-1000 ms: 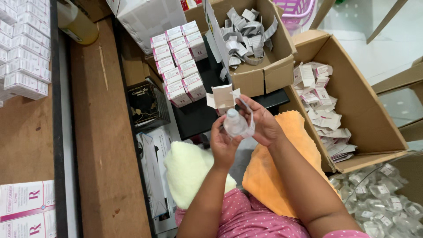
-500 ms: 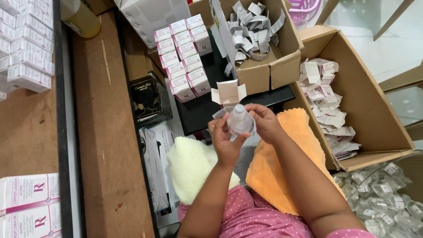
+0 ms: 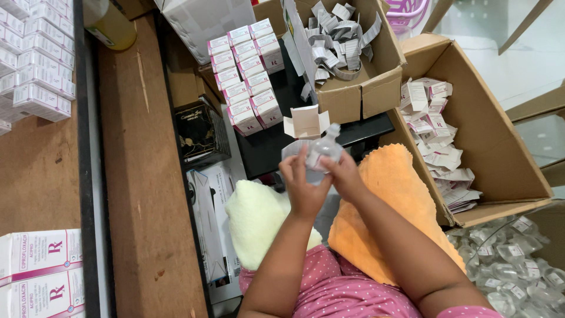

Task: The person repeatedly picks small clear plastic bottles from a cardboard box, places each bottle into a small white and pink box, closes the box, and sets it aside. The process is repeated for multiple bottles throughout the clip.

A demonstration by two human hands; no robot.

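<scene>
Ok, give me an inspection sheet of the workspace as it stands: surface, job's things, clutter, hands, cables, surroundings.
Surface: black tabletop, wooden bench beside it.
Job's things: small clear bottle held up in both hands; open white carton just behind it.
Clutter: rows of white-and-pink cartons; cardboard box of paper strips; cardboard box of folded leaflets; heap of clear bottles.
Hands: left hand and right hand, fingers closed on the bottle.
Cables: nothing seen.
Surroundings: orange cloth, pale yellow cloth on the lap.

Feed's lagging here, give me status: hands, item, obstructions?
Left hand and right hand both gripping clear plastic bottle. Open small carton just behind. Nothing blocking.
</scene>
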